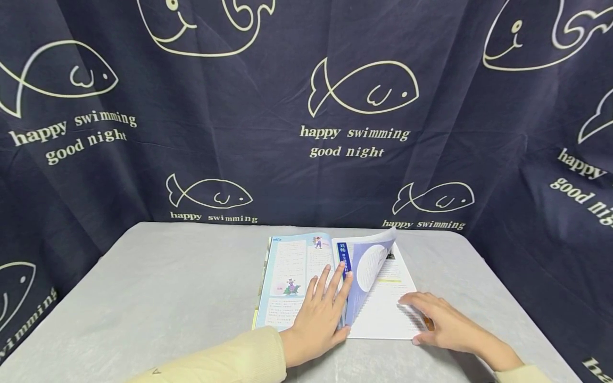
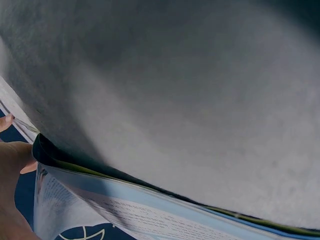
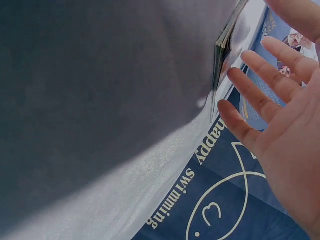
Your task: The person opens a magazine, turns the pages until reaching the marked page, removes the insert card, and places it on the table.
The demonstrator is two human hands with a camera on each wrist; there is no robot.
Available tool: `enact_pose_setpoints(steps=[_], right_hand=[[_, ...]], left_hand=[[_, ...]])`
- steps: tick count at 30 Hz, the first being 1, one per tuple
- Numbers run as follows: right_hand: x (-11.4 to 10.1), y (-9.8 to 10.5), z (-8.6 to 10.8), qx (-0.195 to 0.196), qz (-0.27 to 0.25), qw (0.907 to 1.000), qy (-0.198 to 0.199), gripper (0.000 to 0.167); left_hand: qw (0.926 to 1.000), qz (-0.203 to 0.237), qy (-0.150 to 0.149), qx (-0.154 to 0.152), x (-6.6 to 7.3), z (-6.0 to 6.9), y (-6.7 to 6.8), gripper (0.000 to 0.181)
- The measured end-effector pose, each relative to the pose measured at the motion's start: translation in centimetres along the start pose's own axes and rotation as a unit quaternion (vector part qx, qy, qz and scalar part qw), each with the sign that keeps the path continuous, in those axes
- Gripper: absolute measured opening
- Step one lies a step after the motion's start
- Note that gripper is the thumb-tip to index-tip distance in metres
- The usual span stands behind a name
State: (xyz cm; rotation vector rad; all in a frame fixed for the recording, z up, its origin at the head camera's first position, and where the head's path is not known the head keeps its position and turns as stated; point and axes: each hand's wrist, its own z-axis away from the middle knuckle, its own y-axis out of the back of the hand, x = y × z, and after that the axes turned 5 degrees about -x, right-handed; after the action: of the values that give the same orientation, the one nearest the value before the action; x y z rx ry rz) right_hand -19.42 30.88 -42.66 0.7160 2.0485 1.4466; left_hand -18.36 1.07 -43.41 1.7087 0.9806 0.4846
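An open magazine lies on the table, its left page edged in light blue with small cartoon figures. My left hand rests on it near the spine, fingers straight and slightly spread. Right of that hand, a page stands curled up, its upper corner lifted. At the magazine's right edge is my right hand, fingers apart; whether they touch the paper I cannot tell. The right wrist view shows that hand's fingers spread beside the magazine's edge. Only part of the left hand shows in the left wrist view.
A grey-white table carries the magazine near its front. Behind and around it hangs a dark blue curtain printed with fish outlines and lettering. Grey tabletop extends to both sides of the magazine.
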Motion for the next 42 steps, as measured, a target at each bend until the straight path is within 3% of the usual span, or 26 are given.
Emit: enact_pose_setpoints(steps=[13,24,34,42], right_hand=[[0.16,-0.05,0.14,-0.006,-0.009,0.9999,-0.002,0.067],[0.37,0.21,0.35,-0.013,-0.021,0.9997,-0.007,0.061],[0.81,0.30,0.18,0.012,-0.059,0.9968,0.052,0.047],[0.91,0.54,0.15,0.001,-0.074,0.9953,0.063,0.035]], left_hand=[[0.9995,0.003,-0.006,-0.033,-0.08,0.12,0.14,0.083],[0.9994,0.004,-0.031,-0.018,-0.23,-0.04,0.02,0.071],[0.9980,0.019,-0.040,-0.044,-0.31,0.04,-0.13,0.059],[0.9977,0.022,-0.033,-0.055,-0.26,0.28,-0.30,0.051]])
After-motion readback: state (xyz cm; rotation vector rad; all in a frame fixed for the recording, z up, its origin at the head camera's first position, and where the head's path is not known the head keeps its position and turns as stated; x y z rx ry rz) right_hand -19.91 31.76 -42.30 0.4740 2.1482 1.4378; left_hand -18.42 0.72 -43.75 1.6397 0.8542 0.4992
